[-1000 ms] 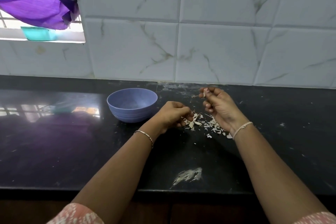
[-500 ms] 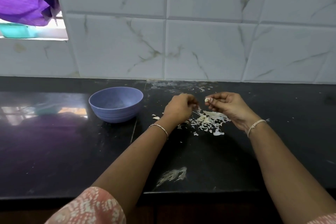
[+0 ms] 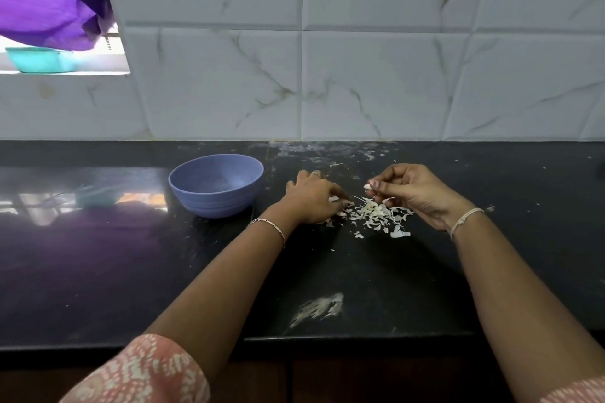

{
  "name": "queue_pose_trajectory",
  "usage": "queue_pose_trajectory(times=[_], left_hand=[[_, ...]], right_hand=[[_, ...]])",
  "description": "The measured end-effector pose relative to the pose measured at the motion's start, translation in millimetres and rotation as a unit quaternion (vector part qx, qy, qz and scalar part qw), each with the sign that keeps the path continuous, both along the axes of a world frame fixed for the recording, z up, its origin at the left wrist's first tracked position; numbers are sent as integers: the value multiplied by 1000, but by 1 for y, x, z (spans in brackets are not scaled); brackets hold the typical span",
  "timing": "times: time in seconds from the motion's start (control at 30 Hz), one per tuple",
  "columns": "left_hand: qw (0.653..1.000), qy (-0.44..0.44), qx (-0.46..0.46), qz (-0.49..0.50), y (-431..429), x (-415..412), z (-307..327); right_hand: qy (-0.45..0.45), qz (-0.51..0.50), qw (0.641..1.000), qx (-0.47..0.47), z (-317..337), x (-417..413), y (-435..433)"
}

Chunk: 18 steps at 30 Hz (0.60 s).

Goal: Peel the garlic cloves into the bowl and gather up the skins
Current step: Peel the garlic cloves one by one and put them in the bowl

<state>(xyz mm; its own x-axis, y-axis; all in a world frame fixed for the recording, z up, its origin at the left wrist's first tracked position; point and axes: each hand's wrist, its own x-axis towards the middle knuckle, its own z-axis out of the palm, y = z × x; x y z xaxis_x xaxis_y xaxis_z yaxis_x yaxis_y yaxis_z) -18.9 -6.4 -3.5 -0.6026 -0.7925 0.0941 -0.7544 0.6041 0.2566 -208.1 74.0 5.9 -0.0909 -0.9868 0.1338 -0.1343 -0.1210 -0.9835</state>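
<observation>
Because the right hand pinches the small white garlic clove only at its fingertips, above the black stone counter and well apart from the round lilac plastic bowl, it could slip and be lost in the loose heap of pale papery garlic skins just below. The left hand lies palm-down, fingers stretched onto the heap's edge, where a careless sweep might scatter the light, curled flakes.

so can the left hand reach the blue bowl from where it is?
Probably yes. The left hand sits at the edge of the skins, with the bowl on its outer side and only bare counter between them. Nothing stands in that gap.
</observation>
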Motion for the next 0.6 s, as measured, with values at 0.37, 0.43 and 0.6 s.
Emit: queue_pose_trajectory(times=[0.37,0.43,0.6], left_hand=[[998,54,-1,14,-11,22,-1],[994,106,-6,6,-14,19,-2],[985,167,-43,5,-6,4,3]], right_hand=[[73,-2,997,14,0,10,1],[101,-13,995,9,2,12,1],[155,-25,987,22,10,12,4]])
